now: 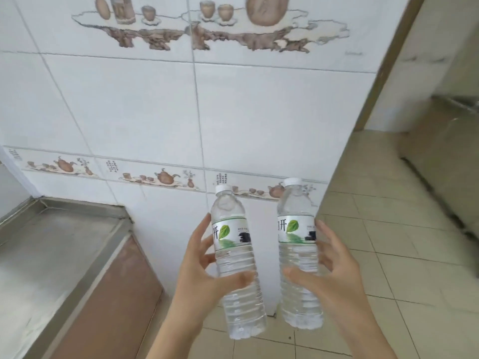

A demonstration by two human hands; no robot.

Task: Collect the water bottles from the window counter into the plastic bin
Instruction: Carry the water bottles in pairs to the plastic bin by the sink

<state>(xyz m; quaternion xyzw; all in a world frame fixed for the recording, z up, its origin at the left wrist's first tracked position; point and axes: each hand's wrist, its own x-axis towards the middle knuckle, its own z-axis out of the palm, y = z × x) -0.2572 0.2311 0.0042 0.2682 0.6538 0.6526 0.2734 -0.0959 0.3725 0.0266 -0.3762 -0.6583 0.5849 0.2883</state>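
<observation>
I hold two clear water bottles upright in front of a white tiled wall. Each has a white cap and a white label with a green leaf. My left hand [204,265] grips the left bottle [234,257] around its ribbed middle, thumb across the front. My right hand [334,270] grips the right bottle [298,255] the same way. The bottles are a little apart, held in the air above the floor. No plastic bin and no window counter are in view.
A stainless steel counter [51,255] with a brown front panel stands at the lower left against the tiled wall [155,112]. Beige floor tiles [388,216] stretch to the right, where a steel cabinet [445,161] stands blurred.
</observation>
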